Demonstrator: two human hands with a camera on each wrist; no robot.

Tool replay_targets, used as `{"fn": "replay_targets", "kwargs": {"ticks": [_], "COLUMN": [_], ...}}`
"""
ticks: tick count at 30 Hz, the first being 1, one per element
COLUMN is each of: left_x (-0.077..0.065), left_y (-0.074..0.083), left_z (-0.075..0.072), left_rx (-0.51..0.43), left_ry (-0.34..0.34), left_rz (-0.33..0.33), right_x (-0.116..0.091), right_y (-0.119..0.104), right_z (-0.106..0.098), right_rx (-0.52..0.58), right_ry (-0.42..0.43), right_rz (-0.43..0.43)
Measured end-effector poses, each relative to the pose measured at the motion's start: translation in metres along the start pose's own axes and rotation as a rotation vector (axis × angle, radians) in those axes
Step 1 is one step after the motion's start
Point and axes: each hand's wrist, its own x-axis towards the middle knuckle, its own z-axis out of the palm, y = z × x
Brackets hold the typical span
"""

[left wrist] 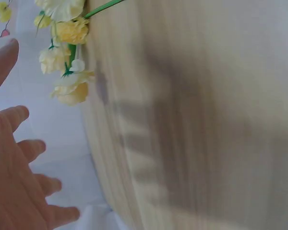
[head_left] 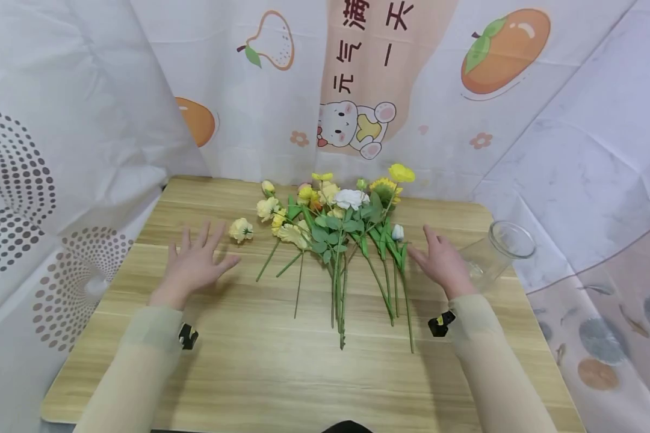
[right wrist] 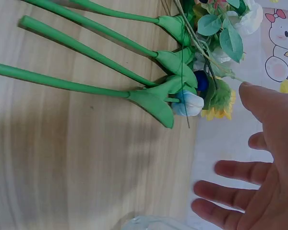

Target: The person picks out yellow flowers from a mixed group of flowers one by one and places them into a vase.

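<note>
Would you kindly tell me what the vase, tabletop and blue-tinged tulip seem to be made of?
Vase: clear, glossy, probably glass, perhaps plastic; see-through walls, bright rim.
Tabletop: wood or wood-look laminate, satin, with streaked grain.
Tulip: artificial-looking, perhaps plastic or foam, fairly matte; its stem is smooth and evenly green.

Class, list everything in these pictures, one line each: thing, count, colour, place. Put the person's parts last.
table: 1, light wood, centre
printed cloths: several, mostly white, behind and beside the table
glass vase: 1, clear, table's right side
bunched flowers: many overlapping, mostly yellow, cream, white, table's back middle
separate bloom: 1, cream, left of the bunch
tulip bud: 1 plain, pale blue-white, bunch's right edge
stems: several, green, toward the person
unidentified object: 1, black, bottom edge, head view
wrist devices: 2, black and yellow, one per wrist
sleeves: 2, pale beige, both forearms
left hand: 1, bare, over table's left
right hand: 1, bare, between bud and vase
</note>
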Motion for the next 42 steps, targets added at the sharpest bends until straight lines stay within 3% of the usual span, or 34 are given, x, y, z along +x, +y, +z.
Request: {"fn": "replay_targets", "kwargs": {"ticks": [9,16,20,27,33,42], "left_x": [-0.025,-0.032,-0.033,-0.032,-0.032,-0.032], "left_y": [-0.013,-0.015,-0.015,-0.017,-0.016,-0.013], "left_z": [0.015,0.028,0.034,0.043,0.043,0.043], "left_rx": [-0.014,-0.047,-0.047,-0.027,-0.001,0.017], "left_ry": [-0.124,-0.201,-0.220,-0.251,-0.258,-0.252], "left_rz": [0.006,-0.010,-0.003,0.008,-0.002,-0.005], "right_x": [-0.007,-0.008,-0.006,-0.007,-0.008,-0.006], "right_y": [0.009,0.008,0.005,0.002,0.001,0.012], "right_z": [0.012,0.029,0.038,0.049,0.060,0.058], "right_rx": [0.005,0.047,0.024,0.024,0.008,0.139], "right_ry": [-0.116,-0.174,-0.168,-0.233,-0.209,-0.219], "right_rz": [0.013,0.016,0.031,0.072,0.067,0.160]}}
